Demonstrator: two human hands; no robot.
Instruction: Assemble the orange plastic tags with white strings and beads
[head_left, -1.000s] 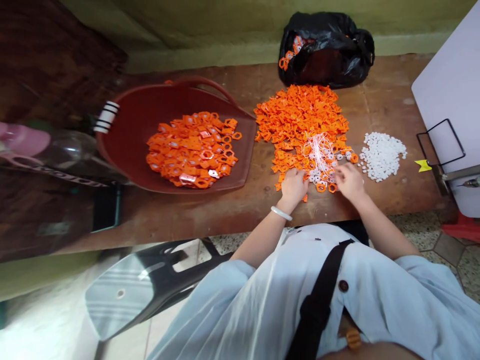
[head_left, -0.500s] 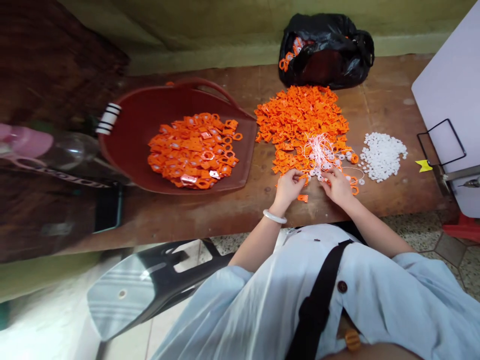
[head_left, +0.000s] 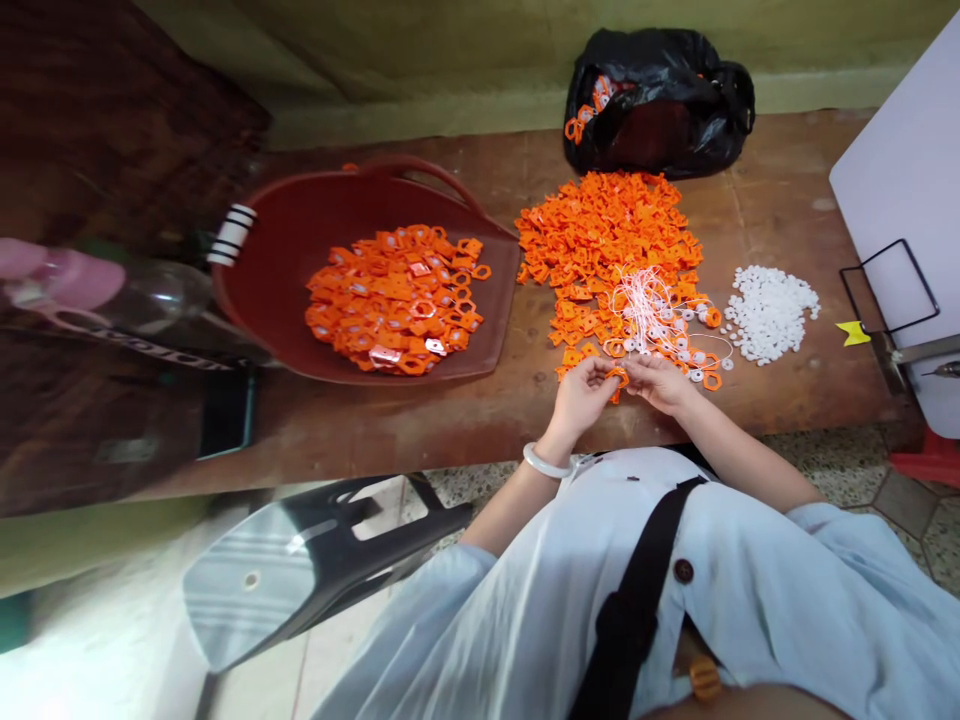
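My left hand (head_left: 584, 399), with a white bangle at the wrist, pinches an orange plastic piece (head_left: 619, 377) near the table's front edge. Close against it, my right hand (head_left: 658, 384) has its fingers pressed together; what they hold is too small to make out. Just beyond both hands lies a bundle of white strings (head_left: 642, 305) with white discs on the ends. A large heap of orange pieces (head_left: 611, 225) spreads behind the strings. To the right is a pile of small white parts (head_left: 771, 312).
A dark red basket (head_left: 281, 215) holding many orange pieces stands at the left. Behind the heap sits a black plastic bag (head_left: 675, 120). A phone (head_left: 227, 412), a bottle (head_left: 161, 295) and a grey stool (head_left: 255, 580) are at the left; a black wire frame (head_left: 889, 285) is at the right.
My hands have come together, my right hand moving left and toward me from the strings. The orange piece in my left hand now shows between them. The view has shifted slightly.
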